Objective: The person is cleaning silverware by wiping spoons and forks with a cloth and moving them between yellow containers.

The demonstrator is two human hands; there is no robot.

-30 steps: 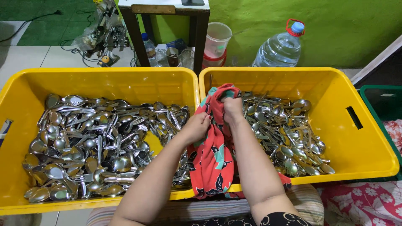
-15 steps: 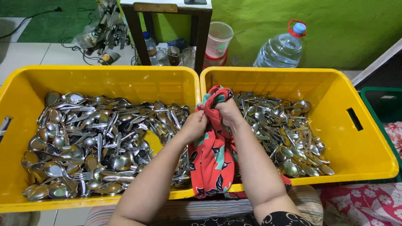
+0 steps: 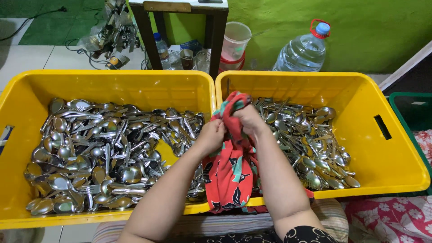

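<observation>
Your left hand [image 3: 211,135] and right hand [image 3: 246,119] are both closed around the upper end of a red cloth [image 3: 231,166] with a teal and dark leaf print. The fingers are bunched into the fabric, so whatever may be wrapped inside it is hidden. The cloth hangs limp and creased over the meeting rims of the two crates, and its lower edge drapes past their near walls.

The left yellow crate [image 3: 27,90] is smooth moulded plastic with rounded corners. It holds a dense, shiny heap of metal spoons [image 3: 103,153] lying at all angles. The right yellow crate [image 3: 382,157] is of the same make, with a dark slot handle in its right wall. It holds a thinner layer of mixed spoons and forks [image 3: 310,144].

Behind the crates, against a green wall:
- a large clear water bottle [image 3: 301,53] with a blue cap and red carry ring
- a translucent plastic cup [image 3: 235,41]
- the dark legs of a wooden stool [image 3: 148,36]

A green crate [image 3: 411,108] shows at the right edge. Striped fabric lies at your lap.
</observation>
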